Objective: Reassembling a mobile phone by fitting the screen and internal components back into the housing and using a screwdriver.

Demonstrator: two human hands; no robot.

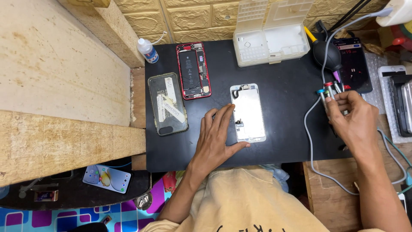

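The left hand (219, 138) lies flat and open on the black mat (283, 94), with its fingers resting on the edge of the white phone screen part (248, 112), likely to keep it from sliding. The right hand (352, 119) reaches out to the side, its fingers closed around 1 of the small screwdrivers (329, 92) standing at the mat's edge. The open red phone (193, 70) lies farther back on the table

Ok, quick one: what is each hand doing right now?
Left hand: open, fingers flat on the mat, steadying the phone screen panel.
Right hand: fingers closed on the screwdrivers.
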